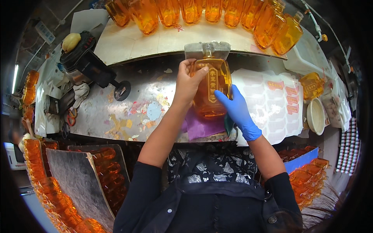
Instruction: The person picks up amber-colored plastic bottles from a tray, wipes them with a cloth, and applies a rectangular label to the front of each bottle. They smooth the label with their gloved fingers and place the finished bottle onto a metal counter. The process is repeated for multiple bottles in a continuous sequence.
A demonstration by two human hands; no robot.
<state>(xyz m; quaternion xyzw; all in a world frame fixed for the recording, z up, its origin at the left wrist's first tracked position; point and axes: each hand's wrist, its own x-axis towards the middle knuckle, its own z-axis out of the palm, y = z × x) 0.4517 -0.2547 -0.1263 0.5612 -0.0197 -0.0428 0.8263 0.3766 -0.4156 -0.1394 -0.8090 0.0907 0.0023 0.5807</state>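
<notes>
Upright in front of me is an amber glass bottle (202,101) with a gold-framed label on its face. My left hand (189,82), bare, grips its left side, the thumb lying on the glass near the upper part of the label. In a blue glove, my right hand (240,110) holds the lower right side, with its thumb on the front. Behind the bottle's neck is a grey padded block (191,50). A purple cloth (200,130) lies below the bottle at the bench edge. Beside my right hand are sheets of labels (268,105), some with red and gold prints.
Amber bottles (191,13) line a raised board (128,42) at the back. A black device (87,58) stands on the metal bench (132,89) at left, which carries stuck label scraps. At right are a white bowl (315,116) and another bottle (312,86). Bottle racks flank me below.
</notes>
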